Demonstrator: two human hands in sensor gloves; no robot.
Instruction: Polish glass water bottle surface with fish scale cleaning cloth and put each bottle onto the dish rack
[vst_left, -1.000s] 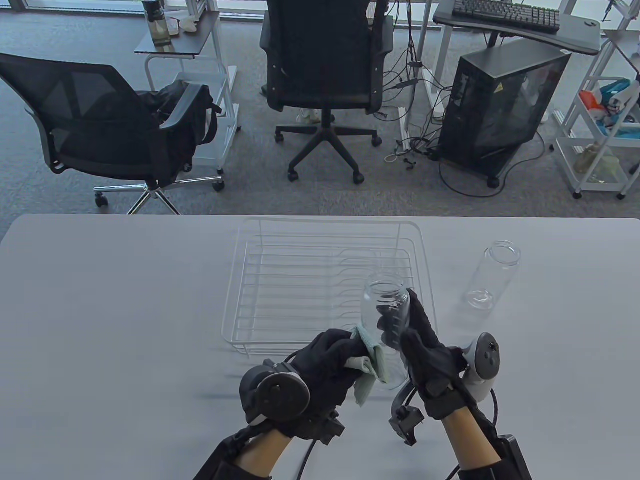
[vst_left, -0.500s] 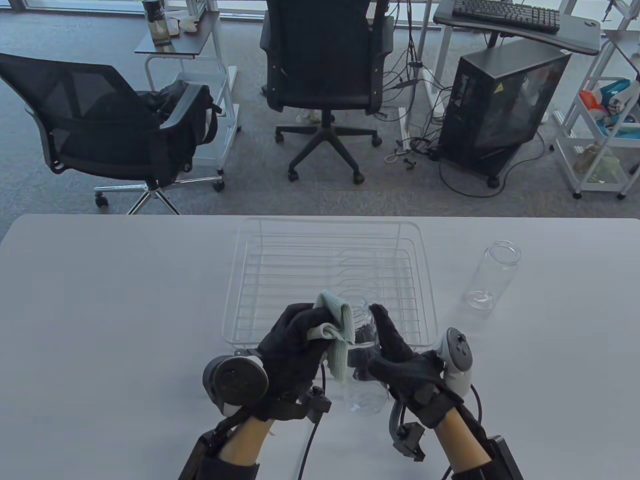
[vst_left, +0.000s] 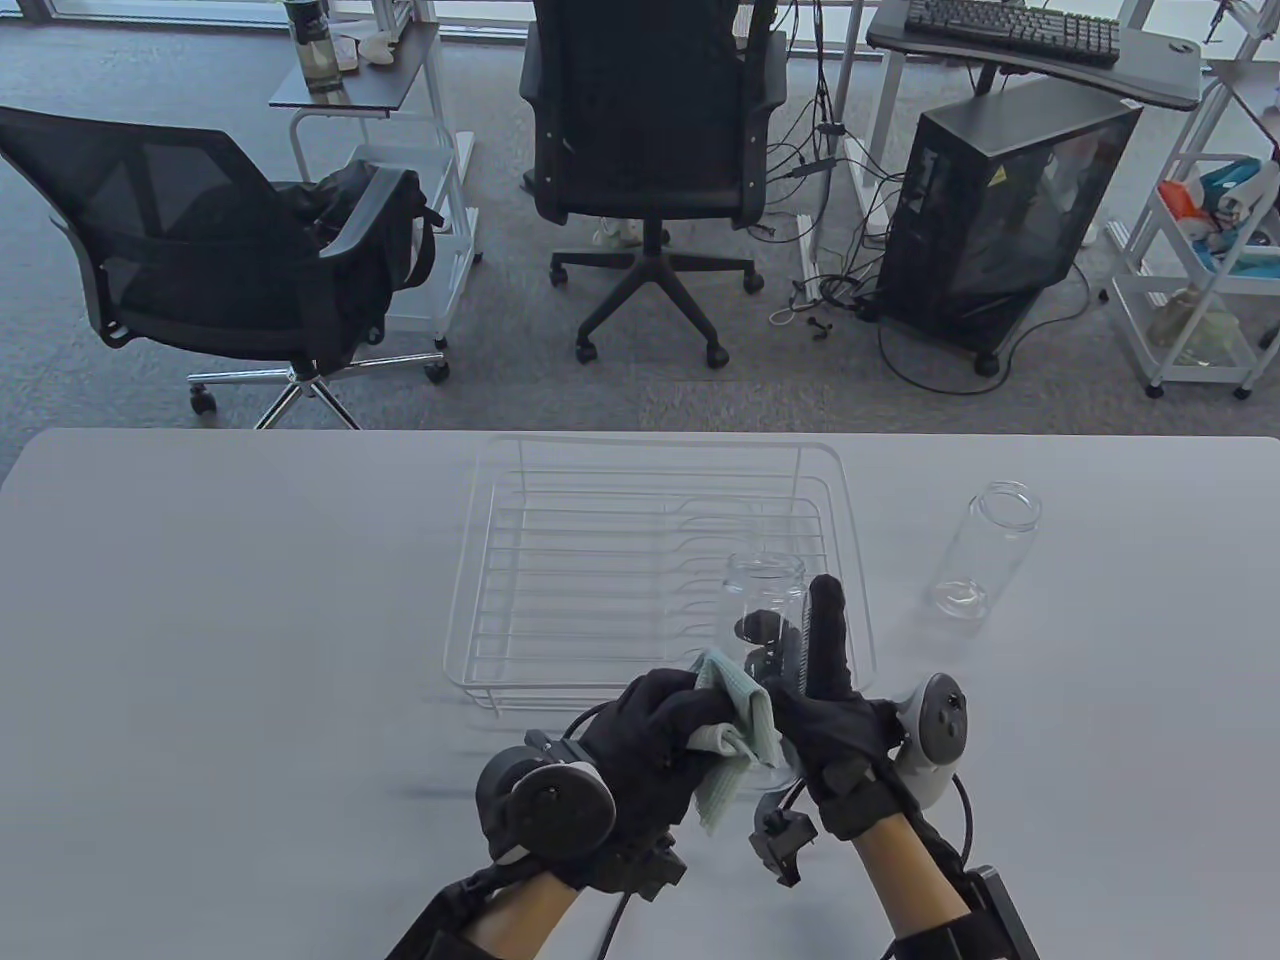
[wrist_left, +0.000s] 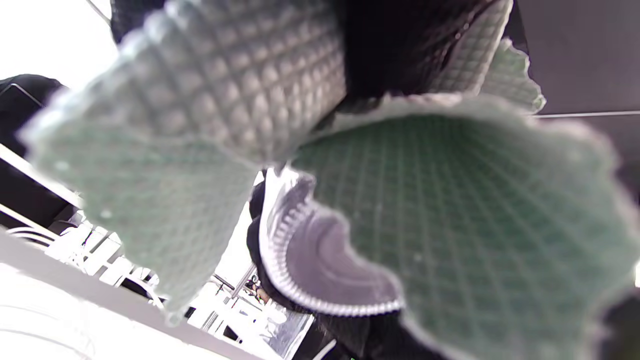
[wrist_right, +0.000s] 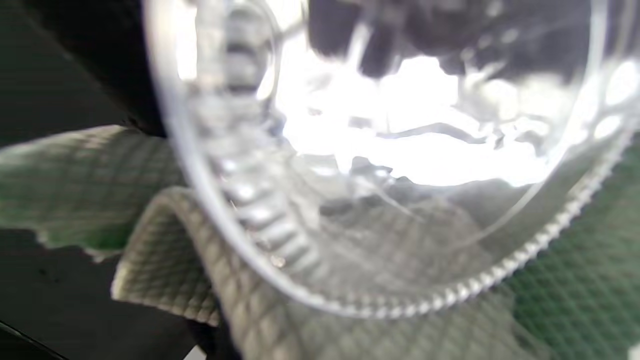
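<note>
Table view: two glass bottles, one cloth, one dish rack (vst_left: 520, 560), two gloved hands. Dish rack taken as landmark, nothing on its wires. First bottle (vst_left: 765, 610) clear, open mouth up and away, over the rack's near right corner, gripped by right hand (vst_left: 830, 700): thumb and lower fingers curled round the glass, one finger stretched straight along its right side. Left hand (vst_left: 655, 745) just in front of the rack's near edge, fingers curled tight round a bunched pale green fish scale cloth (vst_left: 740, 730), cloth pressed against the lower left side of the held bottle. Second bottle (vst_left: 980, 550) standing alone on the table (vst_left: 220, 620), right of the rack, apart from it and from both hands. Trackers visible on the backs of both hands. Beyond the table's far edge: two black office chairs, one computer tower. Left wrist view: cloth (wrist_left: 475, 225) filling most of the frame, woven grid pattern plain, folded over dark glove; ribbed base rim of the bottle (wrist_left: 320, 270) showing between the folds. Fingers themselves mostly hidden by fabric. Right wrist view: bottle (wrist_right: 400, 150) seen close from its base end, ribbed rim sharp, cloth (wrist_right: 165, 240) wrapped against the glass below and left. Right hand's fingers only dark blurs through the glass, spread not readable here.
</note>
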